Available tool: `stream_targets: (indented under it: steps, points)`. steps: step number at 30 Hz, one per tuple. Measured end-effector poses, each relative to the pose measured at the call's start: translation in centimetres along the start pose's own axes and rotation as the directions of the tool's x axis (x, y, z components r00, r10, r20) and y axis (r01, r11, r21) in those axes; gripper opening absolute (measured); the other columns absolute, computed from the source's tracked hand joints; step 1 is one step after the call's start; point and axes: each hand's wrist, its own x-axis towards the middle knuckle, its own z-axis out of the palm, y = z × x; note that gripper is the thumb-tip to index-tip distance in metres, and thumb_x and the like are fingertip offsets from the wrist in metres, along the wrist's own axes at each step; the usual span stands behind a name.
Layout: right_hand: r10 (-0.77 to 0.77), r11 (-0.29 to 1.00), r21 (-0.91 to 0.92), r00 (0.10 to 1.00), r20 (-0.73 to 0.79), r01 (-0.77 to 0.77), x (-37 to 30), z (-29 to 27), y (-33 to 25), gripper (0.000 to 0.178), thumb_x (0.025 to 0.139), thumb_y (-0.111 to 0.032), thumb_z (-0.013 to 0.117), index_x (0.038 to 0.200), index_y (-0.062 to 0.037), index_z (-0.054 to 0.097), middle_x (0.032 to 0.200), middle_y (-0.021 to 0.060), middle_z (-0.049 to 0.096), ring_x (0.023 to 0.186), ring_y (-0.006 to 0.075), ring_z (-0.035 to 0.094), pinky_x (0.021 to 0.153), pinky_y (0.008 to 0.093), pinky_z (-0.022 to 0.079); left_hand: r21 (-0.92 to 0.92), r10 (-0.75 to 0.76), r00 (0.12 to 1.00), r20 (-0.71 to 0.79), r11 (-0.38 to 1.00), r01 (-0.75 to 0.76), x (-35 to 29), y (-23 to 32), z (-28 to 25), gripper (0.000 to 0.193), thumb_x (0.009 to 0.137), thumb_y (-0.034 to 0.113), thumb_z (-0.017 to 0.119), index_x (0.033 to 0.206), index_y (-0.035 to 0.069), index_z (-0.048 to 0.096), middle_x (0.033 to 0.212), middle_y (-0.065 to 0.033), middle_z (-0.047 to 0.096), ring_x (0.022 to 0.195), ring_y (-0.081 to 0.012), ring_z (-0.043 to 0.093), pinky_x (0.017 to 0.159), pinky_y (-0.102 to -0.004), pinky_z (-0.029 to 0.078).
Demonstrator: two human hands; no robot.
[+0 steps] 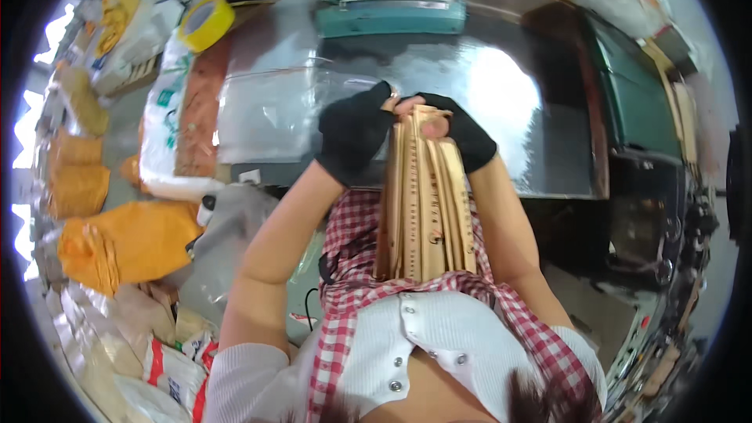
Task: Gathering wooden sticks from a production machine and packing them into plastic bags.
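Observation:
A bundle of several long, flat tan pieces [423, 204], leather-like with small dark print along their edges, stands on edge against my checked apron [356, 243]. My right hand [464, 131], in a black fingerless glove, is closed around the bundle's far end, its fingertips showing on the tan surface. My left hand [354, 131], gloved the same way, has its fingers curled in at the bundle's far left corner and pinching there. What lies between those fingertips is too small to make out. Both hands are above the near part of a dark, glossy tabletop [423, 70].
Clear plastic bags [266, 110] lie on the table's left part. Beyond the hands is a teal case [392, 17]. A yellow tape roll [206, 23] stands at the far left, and a dark green box [633, 86] borders the right. Orange-yellow bags [129, 243] lie at my left.

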Motion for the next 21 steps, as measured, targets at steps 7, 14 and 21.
stream_targets:
  steps: [7, 14, 21]
  points:
    - [-0.155, 0.949, 0.183, 0.887, -0.434, 0.256, -1.3, -0.6, 1.3, 0.059, 0.08, -0.014, 0.069, 0.131, 0.001, 0.043, 0.109, 0.0139, 0.063, 0.102, 0.0176, 0.059, 0.088, 0.03, 0.048, -0.024, 0.389, 0.879, 0.274, 0.917, -0.399, 1.1, 8.0, 1.0, 0.01, 0.08, 0.016, 0.057, 0.087, 0.014, 0.063, 0.069, -0.0055, 0.062, 0.066, -0.0218, 0.064, 0.057, -0.0352, 0.049]
    - [0.204, 0.967, -0.012, 0.807, -0.554, -0.254, -20.5, 7.5, 4.2, 0.051, 0.097, -0.015, 0.048, 0.142, 0.0022, 0.031, 0.138, 0.0133, 0.046, 0.123, 0.0217, 0.048, 0.102, 0.0321, 0.038, -0.378, -0.294, 0.902, 0.315, 0.833, 0.403, -15.8, 3.1, 1.5, 0.018, 0.085, 0.012, 0.061, 0.102, 0.007, 0.057, 0.079, -0.008, 0.057, 0.074, -0.0224, 0.058, 0.069, -0.0321, 0.046]
    - [-0.452, 0.702, -0.699, 0.674, -0.585, -0.136, -12.0, 4.5, 7.7, 0.039, 0.096, -0.017, 0.051, 0.129, 0.0022, 0.045, 0.109, 0.0118, 0.06, 0.095, 0.0165, 0.058, 0.085, 0.0295, 0.046, -0.797, -0.68, 0.635, 0.367, 0.122, 0.591, -13.3, 6.0, 6.1, 0.023, 0.092, 0.018, 0.054, 0.106, 0.001, 0.049, 0.099, -0.0093, 0.054, 0.093, -0.0176, 0.053, 0.08, -0.031, 0.043]
